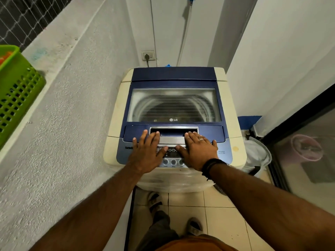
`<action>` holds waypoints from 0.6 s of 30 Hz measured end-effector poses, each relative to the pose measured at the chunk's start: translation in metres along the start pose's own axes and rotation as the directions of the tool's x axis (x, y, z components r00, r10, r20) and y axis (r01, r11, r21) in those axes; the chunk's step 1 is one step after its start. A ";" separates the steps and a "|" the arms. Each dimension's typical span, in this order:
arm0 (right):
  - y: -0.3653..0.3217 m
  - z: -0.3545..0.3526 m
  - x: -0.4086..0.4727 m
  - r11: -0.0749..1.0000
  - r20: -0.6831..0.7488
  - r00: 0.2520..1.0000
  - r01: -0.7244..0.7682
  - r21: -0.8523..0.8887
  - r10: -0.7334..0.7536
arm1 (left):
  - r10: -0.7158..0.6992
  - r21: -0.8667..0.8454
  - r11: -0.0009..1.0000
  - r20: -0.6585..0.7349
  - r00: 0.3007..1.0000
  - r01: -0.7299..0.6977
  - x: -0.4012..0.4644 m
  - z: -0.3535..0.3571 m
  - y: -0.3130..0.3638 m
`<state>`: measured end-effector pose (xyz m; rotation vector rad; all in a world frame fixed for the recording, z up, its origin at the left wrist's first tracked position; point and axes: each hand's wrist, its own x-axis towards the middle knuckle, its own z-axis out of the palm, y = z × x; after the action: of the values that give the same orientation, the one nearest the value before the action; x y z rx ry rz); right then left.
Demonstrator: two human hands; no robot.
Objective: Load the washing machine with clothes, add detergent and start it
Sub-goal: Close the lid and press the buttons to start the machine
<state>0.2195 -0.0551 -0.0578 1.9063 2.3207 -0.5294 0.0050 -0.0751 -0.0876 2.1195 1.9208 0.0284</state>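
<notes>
Left hand (147, 153), right hand (197, 151) flat on washing machine (116, 113) lid handle (173, 138); grip apart, fingers spread.

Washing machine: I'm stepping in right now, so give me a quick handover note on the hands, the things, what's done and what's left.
Left hand and right hand: both open, flat on the machine's front, fingertips at the lid handle recess, holding nothing.
Washing machine: lid closed; what the drum holds cannot be told through the window.
Green basket sits on the ledge at left. No detergent in view.
Done: plug is in the wall socket.
Left: whether clothes and detergent are in is unclear; check, then start.
</notes>
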 end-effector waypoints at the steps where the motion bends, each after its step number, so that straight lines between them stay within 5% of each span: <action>1: 0.000 -0.002 0.001 1.000 0.009 1.000 0.003 0.009 -0.003 | 0.001 -0.008 1.000 -0.007 1.000 -0.001 0.000 0.000 -0.002; 7: 0.004 0.005 -0.015 0.994 0.001 1.000 0.014 0.110 -0.014 | -0.100 0.023 0.994 -0.103 0.990 0.103 -0.038 0.010 -0.014; 11: -0.001 0.025 -0.047 0.977 -0.134 0.988 0.108 0.186 -0.083 | -0.196 0.091 0.977 0.019 0.980 0.194 -0.055 0.014 -0.031; 14: -0.002 0.037 -0.073 0.962 -0.254 0.957 0.190 0.196 -0.137 | -0.174 0.152 0.975 0.059 0.983 0.163 -0.059 0.019 -0.040; 18: 0.007 0.052 -0.102 0.968 -0.236 0.965 0.161 0.190 -0.114 | -0.121 0.182 0.977 0.055 0.991 0.109 -0.053 0.017 -0.037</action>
<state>0.2404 -0.1661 -0.0788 1.9947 2.6523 -0.6235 -0.0342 -0.1272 -0.1027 2.0847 2.0728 -0.2433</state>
